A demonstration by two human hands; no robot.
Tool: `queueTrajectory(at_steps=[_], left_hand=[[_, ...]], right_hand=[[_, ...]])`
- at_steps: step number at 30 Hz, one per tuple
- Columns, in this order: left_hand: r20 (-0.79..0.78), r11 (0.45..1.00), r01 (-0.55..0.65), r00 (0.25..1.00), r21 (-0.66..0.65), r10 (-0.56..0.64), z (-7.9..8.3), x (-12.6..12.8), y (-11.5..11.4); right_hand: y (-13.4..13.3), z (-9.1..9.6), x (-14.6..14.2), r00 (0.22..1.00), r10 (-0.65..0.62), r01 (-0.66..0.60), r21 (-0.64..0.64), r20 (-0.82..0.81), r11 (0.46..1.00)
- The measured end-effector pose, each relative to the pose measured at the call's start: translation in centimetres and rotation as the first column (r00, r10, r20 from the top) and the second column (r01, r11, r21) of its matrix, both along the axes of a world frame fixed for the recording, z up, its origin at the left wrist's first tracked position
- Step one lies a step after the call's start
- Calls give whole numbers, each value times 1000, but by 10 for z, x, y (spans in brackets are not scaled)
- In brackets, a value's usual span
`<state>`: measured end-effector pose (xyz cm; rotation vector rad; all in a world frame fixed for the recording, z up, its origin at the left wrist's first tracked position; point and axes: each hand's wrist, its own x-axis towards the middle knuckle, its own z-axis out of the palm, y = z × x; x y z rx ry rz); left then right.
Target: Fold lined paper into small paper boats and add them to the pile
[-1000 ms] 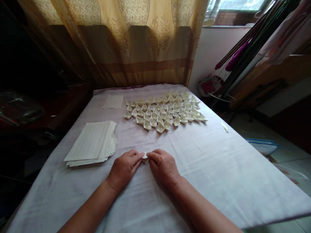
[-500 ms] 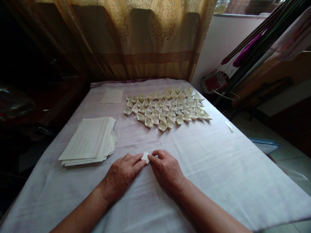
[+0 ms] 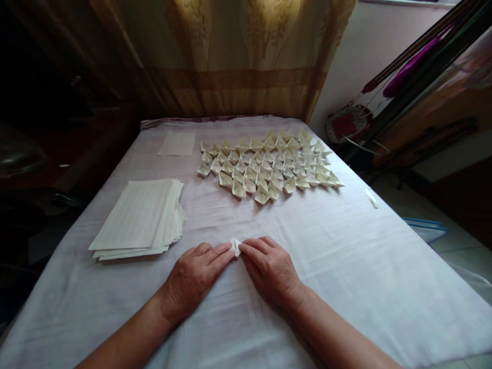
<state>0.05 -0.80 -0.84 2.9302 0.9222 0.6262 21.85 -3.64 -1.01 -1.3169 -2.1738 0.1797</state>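
My left hand (image 3: 192,277) and my right hand (image 3: 271,269) lie side by side on the pale cloth of the table (image 3: 346,266), near its front edge. Their fingertips meet on a small folded piece of white paper (image 3: 234,246) and press it between them; most of it is hidden under the fingers. A stack of lined paper sheets (image 3: 140,218) lies to the left of my left hand. Farther back, several small folded paper shapes (image 3: 269,164) sit in rows.
A single loose sheet (image 3: 177,143) lies at the far left of the table. A small paper scrap (image 3: 371,197) rests near the right edge. A patterned curtain (image 3: 230,56) hangs behind. Rods and a frame (image 3: 415,66) lean at the right, above a blue-rimmed tray (image 3: 426,228) on the floor.
The view has tilted downward, so everything sits a little higher in the picture. My hands have stayed together on the folded paper, with the fingers shifting slightly.
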Motion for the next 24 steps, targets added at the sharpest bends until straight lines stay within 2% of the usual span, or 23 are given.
queueTrajectory(at_steps=[6,15,24], left_hand=[[114,997,-72,991,-34,75,2,12,3],[118,990,-105,986,-92,116,3,21,3],[85,989,-146,985,-18,147,0,24,1]], right_hand=[[4,-7,0,996,-55,53,-34,-63,998],[2,-9,2,991,-48,39,-78,-124,996],[1,-7,-4,988,-126,117,-97,-94,988]])
